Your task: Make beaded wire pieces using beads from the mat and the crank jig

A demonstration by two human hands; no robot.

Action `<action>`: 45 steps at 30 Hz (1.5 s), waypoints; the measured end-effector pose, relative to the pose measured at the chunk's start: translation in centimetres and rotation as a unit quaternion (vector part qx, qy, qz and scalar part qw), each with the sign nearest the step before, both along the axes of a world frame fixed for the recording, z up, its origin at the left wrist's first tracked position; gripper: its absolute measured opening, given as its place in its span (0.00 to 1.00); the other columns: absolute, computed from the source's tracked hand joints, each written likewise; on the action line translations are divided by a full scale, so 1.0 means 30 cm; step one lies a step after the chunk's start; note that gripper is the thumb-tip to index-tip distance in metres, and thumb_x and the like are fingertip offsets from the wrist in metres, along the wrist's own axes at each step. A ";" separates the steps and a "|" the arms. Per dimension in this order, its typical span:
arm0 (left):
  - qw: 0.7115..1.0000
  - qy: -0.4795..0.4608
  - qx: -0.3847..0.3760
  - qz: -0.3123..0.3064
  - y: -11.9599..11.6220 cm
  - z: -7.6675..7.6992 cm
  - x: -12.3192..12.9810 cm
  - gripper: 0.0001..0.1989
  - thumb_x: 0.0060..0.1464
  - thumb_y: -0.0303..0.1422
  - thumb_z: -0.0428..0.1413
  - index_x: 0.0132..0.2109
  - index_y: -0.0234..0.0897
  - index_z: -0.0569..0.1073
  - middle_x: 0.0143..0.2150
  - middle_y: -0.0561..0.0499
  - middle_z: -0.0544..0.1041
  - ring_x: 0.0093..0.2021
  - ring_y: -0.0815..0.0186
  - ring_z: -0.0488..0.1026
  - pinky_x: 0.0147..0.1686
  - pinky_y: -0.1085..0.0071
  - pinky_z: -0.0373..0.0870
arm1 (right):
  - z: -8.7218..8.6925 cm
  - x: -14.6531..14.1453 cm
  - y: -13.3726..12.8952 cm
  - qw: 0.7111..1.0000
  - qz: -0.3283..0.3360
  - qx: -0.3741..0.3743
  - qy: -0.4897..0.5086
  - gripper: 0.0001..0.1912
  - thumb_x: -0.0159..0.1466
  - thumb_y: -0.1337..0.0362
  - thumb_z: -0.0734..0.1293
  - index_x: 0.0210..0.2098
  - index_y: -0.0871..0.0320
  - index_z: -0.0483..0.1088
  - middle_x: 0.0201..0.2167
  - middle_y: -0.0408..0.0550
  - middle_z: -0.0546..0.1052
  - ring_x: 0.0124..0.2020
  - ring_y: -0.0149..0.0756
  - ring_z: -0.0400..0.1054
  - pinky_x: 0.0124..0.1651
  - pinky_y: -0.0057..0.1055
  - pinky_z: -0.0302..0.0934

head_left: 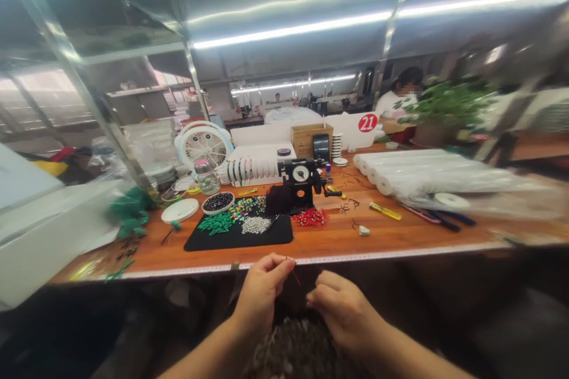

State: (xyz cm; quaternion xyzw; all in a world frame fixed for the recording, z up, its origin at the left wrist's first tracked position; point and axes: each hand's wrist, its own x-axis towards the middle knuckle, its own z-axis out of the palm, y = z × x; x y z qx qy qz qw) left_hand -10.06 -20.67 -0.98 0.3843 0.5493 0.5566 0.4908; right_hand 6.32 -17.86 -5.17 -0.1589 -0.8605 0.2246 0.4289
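Note:
My left hand, just below the table's front edge, is closed in a pinch with thumb and forefinger together. From its fingertips a thin red cord hangs down towards the right. My right hand is beside it, fingers curled closed, and what they hold, if anything, is too small to make out. Beyond my hands a black mat bears green cord pieces, silver beads and multicoloured beads. Right of the mat lies a heap of red pieces.
A black device with a dial stands behind the mat, near a row of white spools. Long plastic-wrapped white rolls and a yellow tool lie to the right. A fan stands at the back left. Another person sits beyond.

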 end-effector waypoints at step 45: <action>0.914 0.306 0.044 -0.263 0.019 0.186 -0.048 0.06 0.45 0.33 0.60 0.25 0.35 0.76 0.25 0.55 0.68 0.29 0.69 0.65 0.30 0.74 0.59 | 0.179 -0.013 0.026 0.997 -0.071 -0.004 0.017 0.08 0.62 0.74 0.56 0.29 0.57 0.60 0.26 0.44 0.66 0.27 0.31 0.62 0.28 0.26 0.57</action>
